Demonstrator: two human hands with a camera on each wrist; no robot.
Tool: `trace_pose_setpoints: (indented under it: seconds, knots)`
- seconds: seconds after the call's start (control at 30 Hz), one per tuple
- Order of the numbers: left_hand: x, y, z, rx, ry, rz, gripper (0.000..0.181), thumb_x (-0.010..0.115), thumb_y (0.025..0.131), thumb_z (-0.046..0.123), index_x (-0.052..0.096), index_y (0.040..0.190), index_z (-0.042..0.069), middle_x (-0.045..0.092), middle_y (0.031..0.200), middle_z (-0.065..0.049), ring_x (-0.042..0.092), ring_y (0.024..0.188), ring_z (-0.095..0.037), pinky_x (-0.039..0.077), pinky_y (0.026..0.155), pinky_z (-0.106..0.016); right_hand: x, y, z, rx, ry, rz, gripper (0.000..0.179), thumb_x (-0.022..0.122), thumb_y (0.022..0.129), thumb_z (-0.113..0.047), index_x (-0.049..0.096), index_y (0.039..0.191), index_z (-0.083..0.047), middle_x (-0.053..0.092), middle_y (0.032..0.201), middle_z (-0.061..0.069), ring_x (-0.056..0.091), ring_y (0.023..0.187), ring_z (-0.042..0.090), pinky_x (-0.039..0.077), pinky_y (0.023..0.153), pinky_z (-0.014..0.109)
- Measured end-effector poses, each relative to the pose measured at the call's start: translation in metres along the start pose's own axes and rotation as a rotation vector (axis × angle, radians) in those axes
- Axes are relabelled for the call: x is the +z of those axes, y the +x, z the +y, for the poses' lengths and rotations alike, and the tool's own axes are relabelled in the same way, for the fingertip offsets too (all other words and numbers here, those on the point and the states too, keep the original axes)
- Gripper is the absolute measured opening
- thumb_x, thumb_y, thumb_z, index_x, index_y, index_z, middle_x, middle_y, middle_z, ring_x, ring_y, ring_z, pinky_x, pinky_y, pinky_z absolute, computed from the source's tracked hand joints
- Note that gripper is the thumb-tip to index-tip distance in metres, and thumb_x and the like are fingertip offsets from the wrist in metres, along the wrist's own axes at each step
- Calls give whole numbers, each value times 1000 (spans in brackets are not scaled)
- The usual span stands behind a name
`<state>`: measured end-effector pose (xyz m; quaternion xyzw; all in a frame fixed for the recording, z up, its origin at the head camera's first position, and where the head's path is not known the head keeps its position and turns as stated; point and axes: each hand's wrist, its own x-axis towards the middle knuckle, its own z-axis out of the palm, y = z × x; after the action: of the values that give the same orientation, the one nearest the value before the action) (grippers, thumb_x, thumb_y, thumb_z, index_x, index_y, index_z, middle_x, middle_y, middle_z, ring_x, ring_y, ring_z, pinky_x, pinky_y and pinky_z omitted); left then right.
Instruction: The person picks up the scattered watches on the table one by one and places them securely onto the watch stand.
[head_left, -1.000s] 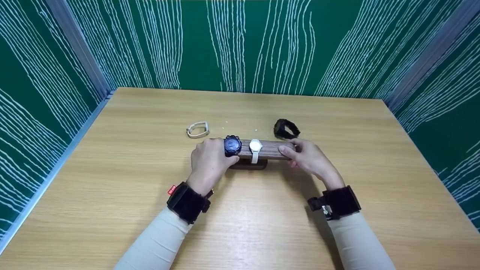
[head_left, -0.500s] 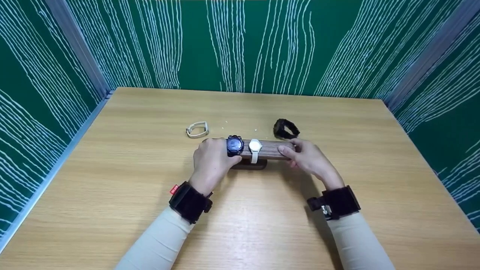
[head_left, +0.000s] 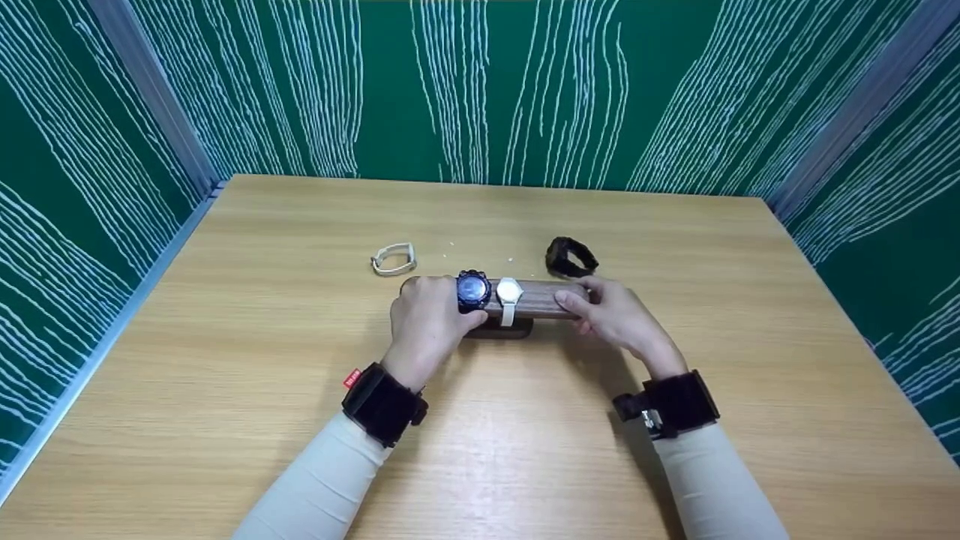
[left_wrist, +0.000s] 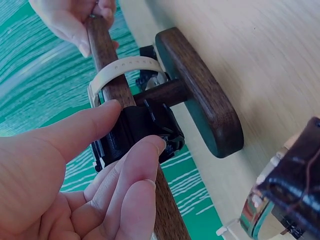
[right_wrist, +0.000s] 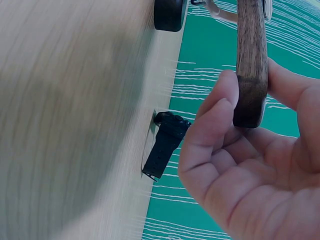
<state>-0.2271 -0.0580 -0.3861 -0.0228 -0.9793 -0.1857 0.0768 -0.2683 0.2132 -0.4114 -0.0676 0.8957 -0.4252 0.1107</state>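
Observation:
A dark wooden watch stand (head_left: 544,298) with a T-shaped bar and rounded base (left_wrist: 210,95) stands at the table's middle. Around its bar sit a black watch (head_left: 473,289) and, just right of it, a white watch (head_left: 509,291). My left hand (head_left: 426,322) grips the black watch's strap (left_wrist: 135,127), thumb on one side and fingertips on the other in the left wrist view. At the bar's right end, my right hand (head_left: 619,319) pinches the wood between thumb and fingers, also plain in the right wrist view (right_wrist: 250,100).
Behind the stand, a pale-strapped watch (head_left: 394,259) lies to the left and another black watch (head_left: 570,257) to the right, close to my right hand. Small white specks dot the wooden table (head_left: 480,450). Green walls with white lines (head_left: 480,90) enclose the back and sides.
My left hand has slid a little to the right along the bar with the black watch, which now sits nearer the white one. My right hand has stayed at the bar's end.

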Motion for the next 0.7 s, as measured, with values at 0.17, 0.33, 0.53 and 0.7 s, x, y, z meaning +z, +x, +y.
trace_pose_setpoints:
  seconds: [0.17, 0.33, 0.53, 0.7]
  knots:
    - [1, -1, 1, 3, -7, 6, 51, 91, 82, 49, 79, 102, 4, 77, 96, -11, 72, 88, -30, 62, 67, -43, 0, 0, 0, -2, -16, -4, 50, 62, 106, -47, 62, 133, -6, 69, 103, 17, 69, 80, 21, 56, 72, 36]
    - [1, -2, 2, 9, -7, 12, 51, 91, 82, 49, 79, 103, 4, 77, 97, -12, 70, 89, -31, 62, 69, -43, -2, 1, 0, 6, -30, -5, 54, 61, 106, -51, 61, 138, -8, 70, 106, 19, 70, 84, 24, 56, 77, 41]
    - [1, -2, 4, 23, 28, 17, 53, 91, 82, 51, 79, 102, 3, 77, 95, -12, 70, 88, -32, 61, 69, -43, -2, 1, 1, 6, -27, -7, 54, 61, 106, -50, 61, 139, -7, 71, 102, 17, 70, 84, 26, 56, 76, 41]
    - [3, -1, 5, 36, 57, 20, 51, 89, 82, 53, 79, 94, 4, 76, 87, -9, 69, 82, -30, 59, 67, -41, -2, 0, 1, -18, -23, -1, 59, 62, 107, -46, 56, 149, -5, 72, 96, 16, 70, 78, 20, 51, 64, 27]
